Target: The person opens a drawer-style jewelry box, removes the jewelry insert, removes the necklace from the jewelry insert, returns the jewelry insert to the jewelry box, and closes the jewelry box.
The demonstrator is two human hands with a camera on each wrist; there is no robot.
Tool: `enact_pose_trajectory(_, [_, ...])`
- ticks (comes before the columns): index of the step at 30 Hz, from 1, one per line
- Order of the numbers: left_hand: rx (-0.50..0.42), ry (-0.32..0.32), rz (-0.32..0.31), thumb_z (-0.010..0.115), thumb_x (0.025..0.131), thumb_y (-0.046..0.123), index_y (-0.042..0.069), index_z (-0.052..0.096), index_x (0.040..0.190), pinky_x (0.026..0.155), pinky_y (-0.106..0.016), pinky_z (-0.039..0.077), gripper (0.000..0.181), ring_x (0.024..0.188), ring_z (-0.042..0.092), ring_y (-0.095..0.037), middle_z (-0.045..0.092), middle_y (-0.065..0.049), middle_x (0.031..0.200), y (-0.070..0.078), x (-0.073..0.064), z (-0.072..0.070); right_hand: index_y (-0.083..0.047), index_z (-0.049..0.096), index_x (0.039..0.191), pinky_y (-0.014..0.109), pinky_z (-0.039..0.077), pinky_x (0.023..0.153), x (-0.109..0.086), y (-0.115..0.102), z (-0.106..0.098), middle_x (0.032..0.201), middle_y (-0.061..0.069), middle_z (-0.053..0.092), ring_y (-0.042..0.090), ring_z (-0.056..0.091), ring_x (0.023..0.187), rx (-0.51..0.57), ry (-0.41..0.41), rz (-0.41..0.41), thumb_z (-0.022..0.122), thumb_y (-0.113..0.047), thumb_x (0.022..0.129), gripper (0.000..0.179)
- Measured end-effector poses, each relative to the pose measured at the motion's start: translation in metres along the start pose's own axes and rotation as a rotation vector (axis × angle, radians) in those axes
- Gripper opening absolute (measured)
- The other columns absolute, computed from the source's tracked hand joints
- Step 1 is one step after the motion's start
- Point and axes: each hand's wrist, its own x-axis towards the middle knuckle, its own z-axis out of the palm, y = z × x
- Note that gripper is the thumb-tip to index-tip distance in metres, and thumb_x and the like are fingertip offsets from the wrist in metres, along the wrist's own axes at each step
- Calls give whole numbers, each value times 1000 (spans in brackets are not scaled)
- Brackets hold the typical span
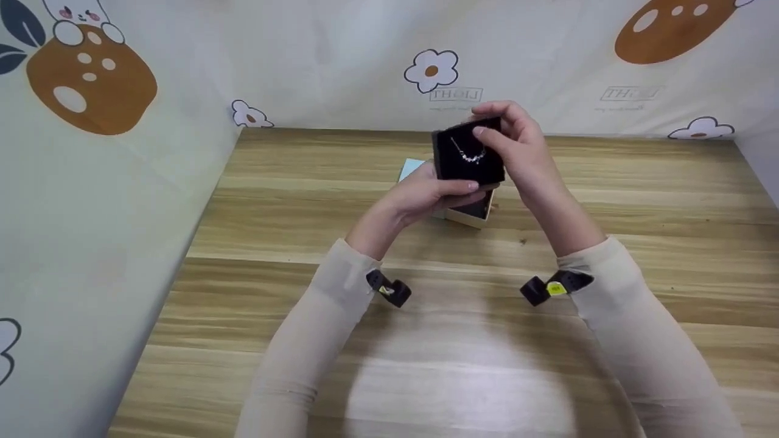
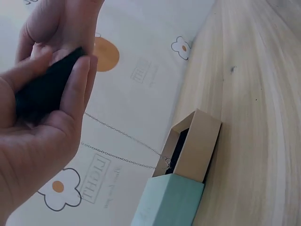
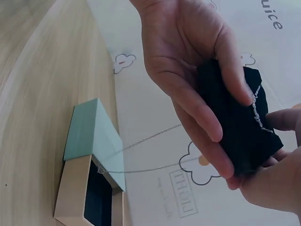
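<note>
A black jewellery pad (image 1: 453,170) is held up in both hands, a silver necklace (image 1: 470,159) with small sparkling stones lying across its front. My left hand (image 1: 426,191) grips the pad's lower edge, thumb on the front face. The right hand (image 1: 526,149) holds the upper right corner, its thumb over the front and its fingers behind. In the left wrist view, two strands of thin chain (image 2: 124,134) run down from behind the pad to the box. That small box has a tan tray (image 2: 200,146) with a dark inside, partly slid from a mint-green sleeve (image 2: 171,200).
The box rests on a wood-grain table (image 1: 274,231) just beneath the hands. Behind it rises a pale cloth backdrop (image 1: 341,67) printed with flowers and orange fruit, which also covers the left side. Small black cameras (image 1: 398,293) are strapped to both sleeves.
</note>
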Motion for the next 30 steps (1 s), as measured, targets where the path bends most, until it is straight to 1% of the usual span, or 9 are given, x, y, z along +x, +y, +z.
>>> enact_pose_trajectory(5, [-55, 124, 62, 51, 93, -18, -2, 35, 147, 113, -41, 44, 58, 136, 48, -43, 43, -27, 150, 3, 1, 5, -8, 54, 120, 25, 49, 93, -6, -6, -2, 114, 2, 56, 18, 58, 104, -66, 126, -152, 56, 0, 94, 27])
enact_pose_trajectory(8, [-87, 193, 96, 50, 94, -17, -3, 36, 146, 112, -40, 44, 56, 136, 49, -41, 43, -28, 150, 4, 1, 7, -8, 55, 115, 26, 48, 90, -9, -7, -3, 109, 3, 53, 18, 54, 99, -88, 192, -233, 56, 1, 92, 25])
enact_pose_trajectory(10, [-111, 229, 117, 50, 94, -16, -5, 36, 146, 113, -39, 44, 55, 137, 49, -40, 43, -28, 149, 5, 1, 8, -9, 57, 109, 25, 49, 85, -11, -7, -4, 103, 3, 54, 18, 54, 93, -66, 198, -254, 56, 2, 92, 21])
enact_pose_trajectory(15, [-168, 274, 165, 48, 94, -18, -7, 34, 147, 115, -39, 42, 56, 140, 45, -39, 40, -29, 151, 6, 2, 11, -6, 65, 98, 22, 56, 78, -14, -3, -5, 87, 2, 66, 13, 64, 81, 23, 124, -209, 54, 4, 94, 15])
enact_pose_trajectory(20, [-153, 272, 200, 46, 94, -18, -8, 33, 148, 115, -40, 41, 56, 142, 43, -34, 39, -27, 153, 6, 1, 14, 4, 66, 109, 23, 59, 84, -14, 2, -5, 93, 2, 73, 12, 70, 90, 62, 59, -120, 52, 2, 98, 18])
enact_pose_trajectory(22, [-106, 277, 210, 46, 94, -17, -8, 34, 148, 115, -39, 41, 55, 138, 47, -29, 41, -26, 152, 6, 1, 15, 5, 64, 114, 24, 58, 87, -14, 2, -5, 98, 1, 74, 12, 70, 95, 82, 37, -83, 51, 1, 99, 21])
enact_pose_trajectory(24, [-14, 287, 224, 48, 95, -14, -8, 35, 147, 114, -38, 43, 54, 130, 51, -27, 44, -26, 150, 6, 0, 15, 6, 62, 118, 24, 58, 89, -14, 3, -4, 101, 2, 74, 13, 70, 99, 120, 8, -41, 51, -1, 100, 23])
enact_pose_trajectory(27, [209, 319, 249, 51, 95, -9, -7, 39, 146, 110, -31, 44, 53, 122, 52, -22, 49, -23, 148, 5, -1, 14, 3, 61, 119, 26, 58, 90, -14, 4, -1, 101, 3, 74, 13, 71, 98, 195, -24, 30, 50, -2, 100, 23])
enact_pose_trajectory(30, [428, 345, 275, 51, 95, -5, -1, 36, 151, 112, -27, 39, 58, 132, 49, -21, 48, -19, 150, 4, 0, 13, 1, 60, 119, 27, 58, 91, -13, 7, 1, 101, 5, 73, 15, 72, 95, 305, -43, 99, 52, -1, 100, 21])
